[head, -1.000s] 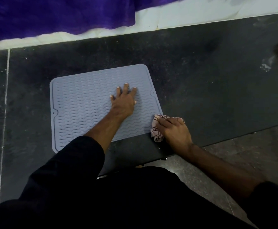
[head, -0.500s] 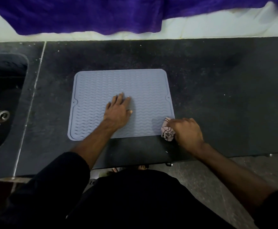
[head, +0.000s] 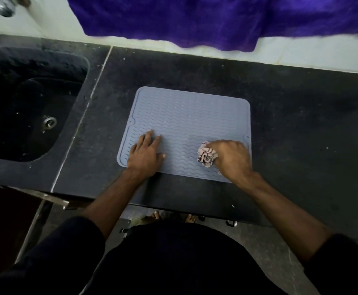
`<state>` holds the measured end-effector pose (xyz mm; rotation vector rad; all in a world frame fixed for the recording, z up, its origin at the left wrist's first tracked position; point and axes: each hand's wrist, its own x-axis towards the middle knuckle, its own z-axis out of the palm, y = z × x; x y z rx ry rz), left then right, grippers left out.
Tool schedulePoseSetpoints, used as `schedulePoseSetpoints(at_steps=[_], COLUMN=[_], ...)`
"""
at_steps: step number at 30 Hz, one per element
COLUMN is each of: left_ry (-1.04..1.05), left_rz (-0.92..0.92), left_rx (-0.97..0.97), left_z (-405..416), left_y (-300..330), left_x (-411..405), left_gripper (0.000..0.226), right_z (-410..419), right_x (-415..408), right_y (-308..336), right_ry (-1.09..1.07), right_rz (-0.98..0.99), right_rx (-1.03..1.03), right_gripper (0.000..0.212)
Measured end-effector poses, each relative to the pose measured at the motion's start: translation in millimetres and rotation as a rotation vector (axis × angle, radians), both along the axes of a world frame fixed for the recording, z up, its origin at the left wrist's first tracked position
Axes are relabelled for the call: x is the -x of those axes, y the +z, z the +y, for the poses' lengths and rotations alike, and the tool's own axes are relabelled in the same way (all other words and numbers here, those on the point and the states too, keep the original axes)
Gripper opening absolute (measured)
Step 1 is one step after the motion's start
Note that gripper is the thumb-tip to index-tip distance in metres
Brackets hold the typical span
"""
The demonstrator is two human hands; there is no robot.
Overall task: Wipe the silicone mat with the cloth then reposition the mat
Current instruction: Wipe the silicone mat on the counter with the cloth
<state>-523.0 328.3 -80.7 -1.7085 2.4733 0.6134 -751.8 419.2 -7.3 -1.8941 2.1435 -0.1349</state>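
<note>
Silicone mat, a grey rounded rectangle ribbed with wavy ridges, lies flat on the speckled black stone counter, right of the dark sink and in front of the purple fabric hanging behind it. My left hand presses flat on the mat's near-left part, fingers straight, while my right hand clutches the crumpled, striped pale cloth. Half a second ago that cloth sat off the mat's near-right corner; now it is on the ridges.

Left hand flat, fingers straight; right hand fingers curled
</note>
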Motion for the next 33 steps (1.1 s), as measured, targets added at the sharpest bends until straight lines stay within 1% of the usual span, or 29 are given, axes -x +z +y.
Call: schedulePoseSetpoints(at_steps=[6,8,11,14,17,19,21,23,26,30,33], left_ry=[0.071,0.098,0.148,0.157,0.125,0.11,0.041,-0.02,-0.084,-0.218,-0.295], left_rz=[0.039,0.057,0.093,0.11,0.076,0.085,0.119,0.13,0.163,0.091,0.068], left_rx=[0.024,0.047,0.056,0.068,0.106,0.099,0.056,0.044,0.057,0.023,-0.004], left_z=[5.1,3.1,-10.7,-26.8,-53.1,-68.3,-147.4,-158.8,-176.0,-214.1,-231.8], left_y=[1.4,3.8,11.7,15.0,24.0,30.5,36.8,38.3,46.0,46.2,45.5], left_x=[-22.6,-28.6,-38.3,-47.8,-53.0,-51.1,-88.0,-82.0,-73.0,-66.2,-59.2], left_gripper=[0.067,0.067,0.065,0.061,0.058,0.059,0.062,0.065,0.074,0.084,0.089], right_z=[-14.5,-21.6,-40.3,-59.9,-78.0,-92.8,-159.7,-175.0,-199.1,-239.6,-259.0], right_x=[-18.4,-23.6,-32.9,-43.1,-48.8,-55.0,-108.7,-111.3,-116.5,-129.1,-134.3], right_y=[-3.0,-3.2,-3.9,-4.0,-4.0,-1.7,-2.4,2.5,0.5,-7.9,-19.1], right_ry=[0.024,0.031,0.051,0.03,0.025,0.038,-0.044,-0.026,0.033,0.046,0.051], right_rz=[-0.067,-0.09,-0.112,-0.139,-0.183,-0.194,-0.144,-0.129,-0.082,-0.029,0.05], right_rx=[0.026,0.022,0.008,0.015,0.081,0.106,0.153,0.158,0.157,0.173,0.141], right_gripper=[0.033,0.038,0.037,0.034,0.034,0.033,0.029,0.024,0.023,0.026,0.021])
